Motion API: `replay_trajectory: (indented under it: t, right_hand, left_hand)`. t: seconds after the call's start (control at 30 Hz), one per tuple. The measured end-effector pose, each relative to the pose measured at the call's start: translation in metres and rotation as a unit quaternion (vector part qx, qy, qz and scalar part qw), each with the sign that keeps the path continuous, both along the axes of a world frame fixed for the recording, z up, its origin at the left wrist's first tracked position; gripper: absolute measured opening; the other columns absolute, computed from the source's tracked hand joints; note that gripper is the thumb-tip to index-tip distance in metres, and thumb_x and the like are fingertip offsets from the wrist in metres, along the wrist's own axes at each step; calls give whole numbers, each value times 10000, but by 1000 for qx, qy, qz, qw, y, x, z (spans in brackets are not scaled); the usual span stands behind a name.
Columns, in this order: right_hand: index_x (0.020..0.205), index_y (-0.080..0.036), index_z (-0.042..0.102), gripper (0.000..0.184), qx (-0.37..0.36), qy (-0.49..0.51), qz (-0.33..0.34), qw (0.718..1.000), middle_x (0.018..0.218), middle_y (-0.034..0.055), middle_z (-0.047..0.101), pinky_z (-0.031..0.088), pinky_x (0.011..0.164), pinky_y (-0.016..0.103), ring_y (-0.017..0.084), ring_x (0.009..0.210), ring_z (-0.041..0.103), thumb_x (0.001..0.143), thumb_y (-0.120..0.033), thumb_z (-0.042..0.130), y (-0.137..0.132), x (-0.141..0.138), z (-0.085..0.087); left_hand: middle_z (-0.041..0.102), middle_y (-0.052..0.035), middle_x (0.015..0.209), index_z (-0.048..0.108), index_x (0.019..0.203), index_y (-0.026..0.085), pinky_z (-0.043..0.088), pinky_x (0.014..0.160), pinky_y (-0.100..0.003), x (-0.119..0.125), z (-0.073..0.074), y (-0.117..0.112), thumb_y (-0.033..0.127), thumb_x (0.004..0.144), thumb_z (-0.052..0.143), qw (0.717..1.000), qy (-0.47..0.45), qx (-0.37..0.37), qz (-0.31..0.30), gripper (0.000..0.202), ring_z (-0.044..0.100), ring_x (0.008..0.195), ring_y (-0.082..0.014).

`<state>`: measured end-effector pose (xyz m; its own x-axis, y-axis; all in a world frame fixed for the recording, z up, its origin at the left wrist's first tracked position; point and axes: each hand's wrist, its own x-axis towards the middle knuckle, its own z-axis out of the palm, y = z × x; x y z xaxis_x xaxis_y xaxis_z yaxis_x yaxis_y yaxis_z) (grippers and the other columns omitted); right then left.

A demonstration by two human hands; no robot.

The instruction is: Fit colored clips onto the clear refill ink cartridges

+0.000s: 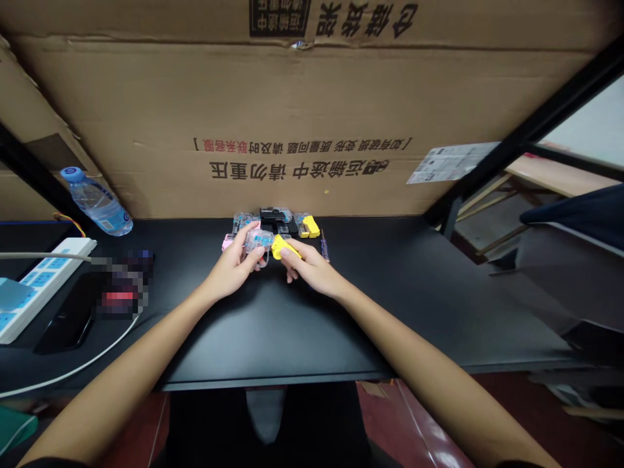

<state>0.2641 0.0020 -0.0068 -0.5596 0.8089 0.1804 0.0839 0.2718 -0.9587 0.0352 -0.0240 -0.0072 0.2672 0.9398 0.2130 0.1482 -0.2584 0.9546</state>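
Note:
Over the table, my left hand [231, 265] is closed around the clear body of a small toy gun [257, 240] with blue parts inside. A looped trigger guard seems to hang below the body. My right hand [316, 268] pinches the toy's yellow end piece [279, 247], which meets the clear body between both hands. Just behind my hands, several similar clear plastic toys lie in a row: one with a black top [275, 214], one with a yellow piece [311, 226]. A pink piece [227, 242] shows beside my left fingers. What the curled right fingers cover is hidden.
A slim screwdriver-like tool [324, 247] lies right of the toys. At left are a water bottle [100, 203], a white power strip [46, 276], a black phone [73, 312] and a white cable [104, 351]. A cardboard sheet [273, 97] walls the back of the black table [273, 344].

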Motion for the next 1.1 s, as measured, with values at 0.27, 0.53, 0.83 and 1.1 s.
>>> replay_trajectory:
  t: [0.27, 0.53, 0.83, 1.1]
  right_hand:
    - [1070, -218, 667, 401, 65, -64, -1, 996, 914, 8, 653, 554, 592, 282, 126, 655, 591, 1098, -596, 538, -6, 0, 1]
    - [983, -214, 641, 483, -2, -26, 21, 999, 869, -9, 572, 576, 548, 265, 113, 623, 559, 1051, -687, 569, -5, -3, -1]
    - [1027, -217, 643, 440, 17, -46, 18, 999, 891, 0, 612, 587, 570, 266, 116, 633, 587, 1081, -644, 548, -2, -1, -11]
    - [979, -219, 649, 444, -21, -15, 45, 999, 848, -10, 561, 585, 527, 267, 112, 607, 570, 1061, -650, 577, -5, -5, -3]
  left_hand:
    - [759, -135, 1133, 280, 1717, 190, 638, 822, -375, 3, -5, -3, 475, 1061, 578, 1000, 21, -1, -16, 775, 743, 877, -213]
    - [776, -103, 1024, 324, 1708, 206, 643, 814, -381, -1, -2, -3, 520, 1066, 572, 998, 38, -11, -42, 756, 753, 879, -233]
    - [800, -129, 1040, 249, 1728, 146, 626, 776, -348, -3, -1, -2, 522, 1070, 546, 996, 57, -33, -54, 814, 772, 883, -232]
    - [795, -127, 1035, 221, 1739, 174, 637, 878, -433, -1, -1, -4, 523, 1081, 532, 996, 68, -20, -56, 807, 774, 917, -259]
